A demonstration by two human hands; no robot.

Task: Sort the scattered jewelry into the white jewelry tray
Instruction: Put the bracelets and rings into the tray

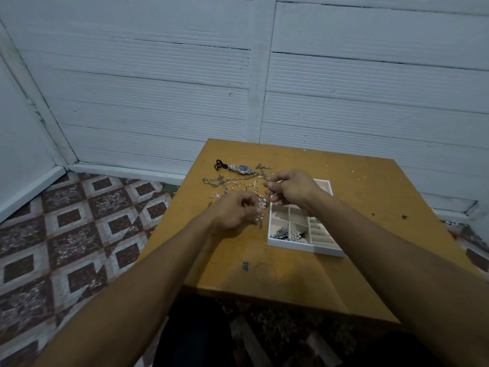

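Where ochre tabletop (291, 274) stands by white plank wall (158, 88), white jewelry tray (304, 247) sits; just left of it L hand (235, 211) & R hand (293, 189) fingers (275, 184) pinch a pearl-and-chain piece (262, 203). Wristwatch (242, 169), chains (225, 181) lie beyond-left of tray; R forearm (344, 215) covers its middle.

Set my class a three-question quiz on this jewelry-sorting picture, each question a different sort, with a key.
1. True or false: the watch lies inside the white tray.
2. The tray's near-middle compartment holds: A pearl beads, B the watch, C nothing.
3. Both hands pinch tangled jewelry; which is nearer the tray, the left hand or the right hand?
Key: 1 false; 2 A; 3 right.
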